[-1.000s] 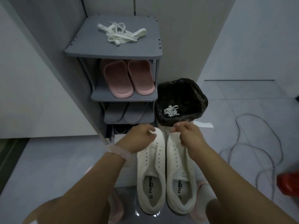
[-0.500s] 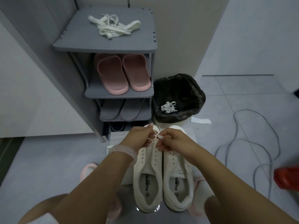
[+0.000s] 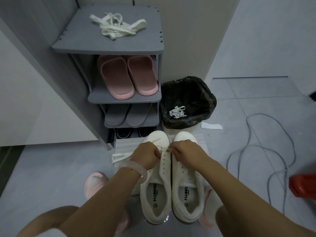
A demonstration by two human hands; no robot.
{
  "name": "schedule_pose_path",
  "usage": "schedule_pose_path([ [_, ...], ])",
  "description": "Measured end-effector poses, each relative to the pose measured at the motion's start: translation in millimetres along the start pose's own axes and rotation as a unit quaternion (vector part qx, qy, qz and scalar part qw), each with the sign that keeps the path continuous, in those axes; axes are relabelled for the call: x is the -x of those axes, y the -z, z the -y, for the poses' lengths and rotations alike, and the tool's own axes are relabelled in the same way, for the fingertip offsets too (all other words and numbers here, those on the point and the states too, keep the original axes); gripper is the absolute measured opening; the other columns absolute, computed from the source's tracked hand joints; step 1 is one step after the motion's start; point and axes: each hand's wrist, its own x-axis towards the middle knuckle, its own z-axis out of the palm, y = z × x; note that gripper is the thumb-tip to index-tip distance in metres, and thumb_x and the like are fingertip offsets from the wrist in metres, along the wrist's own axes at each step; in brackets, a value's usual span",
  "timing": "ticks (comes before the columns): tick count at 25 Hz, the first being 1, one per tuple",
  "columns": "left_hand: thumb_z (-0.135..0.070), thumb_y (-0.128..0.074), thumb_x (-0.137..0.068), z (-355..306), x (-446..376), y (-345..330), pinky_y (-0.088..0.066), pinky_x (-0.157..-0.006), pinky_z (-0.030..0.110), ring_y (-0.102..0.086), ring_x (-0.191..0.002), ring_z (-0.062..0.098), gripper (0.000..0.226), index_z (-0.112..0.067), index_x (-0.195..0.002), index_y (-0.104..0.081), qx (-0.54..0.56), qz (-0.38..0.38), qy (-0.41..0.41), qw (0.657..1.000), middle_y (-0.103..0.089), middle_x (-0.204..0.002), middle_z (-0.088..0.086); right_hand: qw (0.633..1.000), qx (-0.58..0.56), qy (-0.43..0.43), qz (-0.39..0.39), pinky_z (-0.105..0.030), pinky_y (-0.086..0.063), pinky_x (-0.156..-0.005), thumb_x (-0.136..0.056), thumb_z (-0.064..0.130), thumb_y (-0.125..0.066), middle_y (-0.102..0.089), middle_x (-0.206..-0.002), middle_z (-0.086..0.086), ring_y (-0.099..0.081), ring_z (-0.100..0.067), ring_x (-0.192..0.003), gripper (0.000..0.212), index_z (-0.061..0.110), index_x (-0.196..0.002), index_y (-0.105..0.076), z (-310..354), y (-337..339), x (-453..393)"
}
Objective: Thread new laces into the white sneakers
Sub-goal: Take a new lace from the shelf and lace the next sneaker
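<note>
Two white sneakers stand side by side on the floor, toes away from me: the left sneaker (image 3: pixel 156 190) and the right sneaker (image 3: pixel 187 192). A white lace (image 3: pixel 119 155) runs across the left sneaker's front eyelets and trails off to the left. My left hand (image 3: pixel 145 155) pinches the lace over the left sneaker's front. My right hand (image 3: pixel 183 152) pinches the lace's other end just beside it, over the gap between the sneakers. Both shoes' eyelet rows behind my hands are bare.
A grey shoe rack (image 3: pixel 109 47) stands ahead with a bundle of white laces (image 3: pixel 116 29) on top and pink slippers (image 3: pixel 126 77) below. A black-lined bin (image 3: pixel 186 101) holding old laces sits right of it. Grey cable (image 3: pixel 256 151) loops on the floor right; a red object (image 3: pixel 302 186) is at the edge.
My hands came together from the two sneakers' toes to the left sneaker's front eyelets. The lace now crosses that sneaker and trails left.
</note>
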Motion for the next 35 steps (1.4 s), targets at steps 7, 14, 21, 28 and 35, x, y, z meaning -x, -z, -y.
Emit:
schedule_pose_path([
  [7,-0.007,-0.056,-0.084,0,-1,-8,-0.049,-0.082,0.029,-0.061,-0.093,0.02,0.02,-0.01,-0.092,-0.074,0.072,0.002,0.034,0.997,-0.069,-0.097,0.007,0.994,0.103,0.013,0.012,-0.029,-0.033,-0.064,-0.094,0.017,-0.041,-0.063,-0.102,-0.014,-0.059,-0.031,-0.092,0.023,0.01,-0.103,-0.061,7,-6,1],
  [14,-0.004,-0.051,-0.085,0,2,-10,-0.047,-0.078,0.028,-0.061,-0.096,0.023,0.024,-0.004,-0.095,-0.072,0.049,-0.017,0.01,0.999,-0.068,-0.1,0.011,0.984,0.175,0.025,0.033,-0.028,-0.03,-0.056,-0.09,0.002,-0.042,-0.06,-0.104,-0.014,-0.057,-0.03,-0.086,0.021,0.006,-0.108,-0.052,24,-5,6],
  [21,-0.007,-0.052,-0.087,0,3,-13,-0.037,-0.073,0.018,-0.059,-0.099,0.021,0.022,-0.006,-0.1,-0.07,0.045,-0.049,-0.018,0.998,-0.066,-0.104,0.01,0.995,0.099,-0.013,0.0,-0.032,-0.038,-0.068,-0.093,0.003,-0.039,-0.062,-0.108,-0.013,-0.061,-0.029,-0.096,0.029,0.008,-0.122,-0.044,27,-14,8],
  [28,-0.008,-0.054,-0.087,1,0,-20,-0.042,-0.077,0.023,-0.061,-0.097,0.022,0.023,-0.01,-0.1,-0.073,0.08,-0.067,0.008,0.995,-0.07,-0.102,0.009,0.995,-0.07,-0.058,-0.03,-0.029,-0.037,-0.066,-0.092,0.005,-0.04,-0.064,-0.096,-0.014,-0.056,-0.025,-0.081,0.015,0.006,-0.097,-0.054,17,-17,4],
  [35,-0.008,-0.05,-0.089,2,-1,-23,-0.046,-0.08,0.028,-0.062,-0.096,0.023,0.025,-0.007,-0.098,-0.073,0.083,-0.068,0.018,0.994,-0.07,-0.101,0.011,1.0,-0.007,-0.003,-0.024,-0.029,-0.033,-0.065,-0.093,0.008,-0.04,-0.057,-0.097,-0.009,-0.051,-0.022,-0.08,0.038,0.01,-0.131,-0.034,25,-19,5],
])
